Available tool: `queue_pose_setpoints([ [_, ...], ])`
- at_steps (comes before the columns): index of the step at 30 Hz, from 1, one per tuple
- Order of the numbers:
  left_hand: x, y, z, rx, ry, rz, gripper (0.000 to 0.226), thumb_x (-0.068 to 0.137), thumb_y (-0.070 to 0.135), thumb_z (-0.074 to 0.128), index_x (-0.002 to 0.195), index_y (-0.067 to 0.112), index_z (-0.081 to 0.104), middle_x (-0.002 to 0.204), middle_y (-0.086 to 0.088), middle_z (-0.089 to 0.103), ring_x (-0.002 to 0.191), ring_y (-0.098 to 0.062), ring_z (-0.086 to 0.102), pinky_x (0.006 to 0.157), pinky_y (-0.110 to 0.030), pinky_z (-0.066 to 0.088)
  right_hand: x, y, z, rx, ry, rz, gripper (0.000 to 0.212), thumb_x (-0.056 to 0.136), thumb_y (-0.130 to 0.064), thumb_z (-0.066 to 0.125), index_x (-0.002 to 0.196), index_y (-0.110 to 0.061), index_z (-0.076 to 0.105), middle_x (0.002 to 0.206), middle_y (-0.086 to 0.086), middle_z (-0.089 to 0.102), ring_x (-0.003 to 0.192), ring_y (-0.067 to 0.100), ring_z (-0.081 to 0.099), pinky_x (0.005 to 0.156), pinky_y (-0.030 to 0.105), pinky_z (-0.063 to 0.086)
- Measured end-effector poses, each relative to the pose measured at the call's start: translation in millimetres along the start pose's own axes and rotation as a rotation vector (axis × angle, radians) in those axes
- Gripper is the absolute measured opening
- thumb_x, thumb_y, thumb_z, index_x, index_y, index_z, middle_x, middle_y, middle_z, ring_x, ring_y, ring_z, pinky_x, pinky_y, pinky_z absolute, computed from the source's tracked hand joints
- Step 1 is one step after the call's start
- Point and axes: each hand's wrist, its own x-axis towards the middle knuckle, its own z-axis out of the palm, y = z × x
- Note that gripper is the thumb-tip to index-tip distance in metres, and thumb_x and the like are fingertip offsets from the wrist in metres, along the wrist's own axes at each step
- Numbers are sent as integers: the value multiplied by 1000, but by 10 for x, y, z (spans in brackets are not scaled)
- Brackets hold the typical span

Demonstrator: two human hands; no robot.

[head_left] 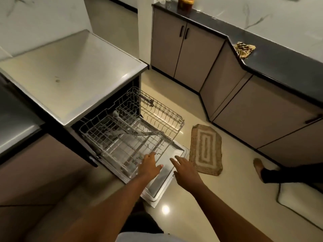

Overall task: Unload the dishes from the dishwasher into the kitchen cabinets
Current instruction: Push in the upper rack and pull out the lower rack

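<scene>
The dishwasher stands open at the left with its door lowered flat over the floor. Two wire racks are pulled out: the upper rack and the lower rack. I see no dishes in either. My left hand hovers at the front edge of the lower rack, fingers spread, holding nothing. My right hand is just to the right of it above the door, fingers apart and empty.
Beige base cabinets with black handles run along the back and right under a dark counter carrying a patterned cloth. A woven mat lies beside the door. Another person's foot rests on the floor at right.
</scene>
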Motion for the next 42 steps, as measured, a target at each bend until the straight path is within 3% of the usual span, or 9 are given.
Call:
queue_pose_setpoints([
  [6, 413, 82, 70, 3, -48, -66, 92, 88, 43, 67, 156, 24, 7, 162, -10, 16, 146, -32, 24, 114, -52, 31, 388, 462, -160, -59, -132, -90, 71, 97, -19, 58, 157, -22, 21, 163, 9, 24, 149, 30, 24, 119, 44, 30],
  [13, 824, 68, 134, -74, 46, -289, 91, 89, 45, 64, 157, 22, 8, 162, -12, 15, 145, -33, 27, 113, -52, 31, 1079, 1004, -189, -149, -264, -242, 73, 99, -25, 54, 159, -22, 13, 165, 11, 15, 152, 30, 16, 120, 46, 22],
  [20, 996, 361, 764, -108, 160, -483, 90, 90, 48, 61, 157, 24, 5, 163, -10, 14, 148, -30, 20, 113, -51, 32, 1919, 1587, -174, -168, -335, -482, 73, 100, -28, 51, 159, -21, 9, 166, 10, 11, 154, 28, 7, 125, 46, 11],
  [26, 1211, 385, 1416, -74, 121, -608, 89, 94, 48, 56, 157, 20, -1, 165, -11, -2, 152, -28, 5, 118, -46, 25, 2392, 1945, 105, -283, -402, -573, 82, 99, -31, 50, 158, -21, -7, 166, 13, -9, 153, 33, -9, 120, 49, -6],
  [31, 1348, 329, 1810, 29, 156, -664, 106, 88, 49, 61, 153, 23, -19, 155, -10, -32, 150, -37, -11, 117, -53, 21, 2617, 1986, 478, -404, -483, -684, 89, 97, -30, 50, 157, -18, -15, 164, 14, -20, 151, 34, -16, 122, 57, -4],
  [32, 1380, 322, 1867, 47, 191, -659, 115, 82, 53, 67, 153, 24, -18, 157, -14, -27, 149, -40, -8, 115, -57, 22, 2658, 1994, 557, -436, -487, -714, 90, 97, -31, 50, 156, -16, -16, 162, 13, -24, 151, 33, -17, 121, 58, -5],
  [35, 1446, 269, 2016, 77, 229, -660, 131, 53, 63, 84, 154, 21, 12, 161, -21, 16, 144, -45, 24, 103, -66, 33, 2716, 2014, 738, -468, -459, -756, 93, 96, -33, 50, 156, -13, -18, 155, 10, -33, 149, 29, -23, 118, 58, -10],
  [39, 1438, 211, 2144, 123, 281, -664, 126, 63, 57, 81, 156, 28, 0, 165, -13, -1, 150, -39, 11, 111, -67, 16, 2685, 2057, 991, -458, -385, -741, 108, 85, -38, 60, 155, -10, -17, 158, 13, -32, 145, 29, -28, 118, 59, -12],
  [42, 1443, 210, 2154, 90, 292, -664, 128, 57, 54, 86, 155, 28, 8, 165, -11, 6, 148, -38, 21, 111, -66, 14, 2691, 2094, 1096, -489, -358, -720, 120, 76, -47, 66, 156, -11, -17, 160, 15, -30, 148, 32, -25, 115, 59, -20],
])
